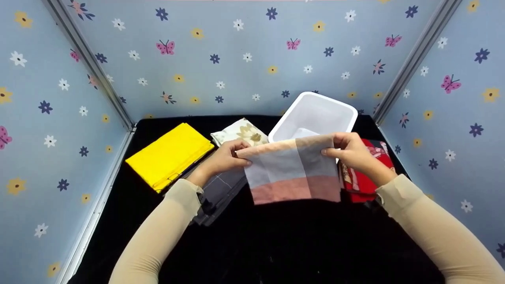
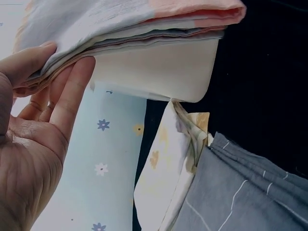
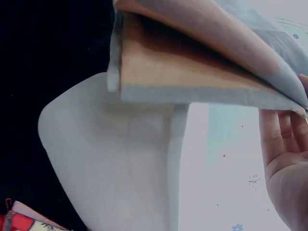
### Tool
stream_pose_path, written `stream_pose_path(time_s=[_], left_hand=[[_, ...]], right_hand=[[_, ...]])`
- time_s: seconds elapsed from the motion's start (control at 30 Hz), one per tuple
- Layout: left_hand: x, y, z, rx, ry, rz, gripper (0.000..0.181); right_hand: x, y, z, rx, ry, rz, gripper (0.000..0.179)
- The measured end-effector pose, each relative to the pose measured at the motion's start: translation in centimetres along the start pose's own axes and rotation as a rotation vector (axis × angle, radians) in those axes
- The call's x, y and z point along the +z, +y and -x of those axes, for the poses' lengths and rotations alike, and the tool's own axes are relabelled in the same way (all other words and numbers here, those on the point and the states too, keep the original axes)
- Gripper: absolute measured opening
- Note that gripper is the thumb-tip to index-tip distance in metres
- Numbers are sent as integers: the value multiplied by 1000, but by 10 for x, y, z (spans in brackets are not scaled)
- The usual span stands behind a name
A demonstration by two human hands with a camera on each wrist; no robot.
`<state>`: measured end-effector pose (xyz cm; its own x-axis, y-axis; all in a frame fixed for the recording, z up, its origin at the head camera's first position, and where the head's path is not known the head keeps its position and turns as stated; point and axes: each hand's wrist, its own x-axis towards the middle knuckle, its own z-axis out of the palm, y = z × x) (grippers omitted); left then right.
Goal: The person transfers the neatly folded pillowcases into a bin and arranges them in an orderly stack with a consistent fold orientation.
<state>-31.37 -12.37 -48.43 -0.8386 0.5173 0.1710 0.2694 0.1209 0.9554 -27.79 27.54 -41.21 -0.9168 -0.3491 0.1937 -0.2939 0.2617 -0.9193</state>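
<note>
A folded cloth [image 1: 276, 167] in pale grey, darker grey and pink hangs between both hands above the black table. At its upper left corner my left hand [image 1: 227, 159] pinches it between thumb and fingers. The upper right corner is gripped the same way by my right hand [image 1: 353, 152]. Several layers show along the edge of the folded cloth [image 2: 144, 24] in the left wrist view. From the right wrist, the layers of the folded cloth [image 3: 192, 62] part a little, with a peach-coloured inside. Behind it stands a white plastic bin [image 1: 315, 114], partly covered by the cloth.
On the left lies a folded yellow cloth [image 1: 169, 154], beside a dark grey cloth with white lines [image 1: 223, 185]. A white floral cloth [image 1: 244, 132] is at the back. Red patterned fabric [image 1: 359, 177] lies right of the bin. Flower-printed walls [image 1: 236, 59] enclose the black table [image 1: 276, 244].
</note>
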Motion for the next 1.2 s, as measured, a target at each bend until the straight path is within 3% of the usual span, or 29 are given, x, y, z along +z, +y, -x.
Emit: stream_pose_path(time_s=[0.23, 0.57, 0.77, 0.93, 1.2], left_hand=[[7, -3, 0, -22, 32, 67, 38], [14, -9, -5, -45, 44, 153, 35], [17, -8, -7, -65, 32, 220, 31], [20, -7, -11, -43, 45, 178, 29], [25, -1, -21, 21, 136, 86, 18]], right_hand=[[0, -12, -9, -43, 30, -5, 12], [-7, -26, -19, -43, -31, 32, 4], [-13, -31, -24, -48, -51, 130, 22], [-18, -33, -30, -18, -93, 108, 13], [-21, -28, -37, 69, -119, 85, 21]])
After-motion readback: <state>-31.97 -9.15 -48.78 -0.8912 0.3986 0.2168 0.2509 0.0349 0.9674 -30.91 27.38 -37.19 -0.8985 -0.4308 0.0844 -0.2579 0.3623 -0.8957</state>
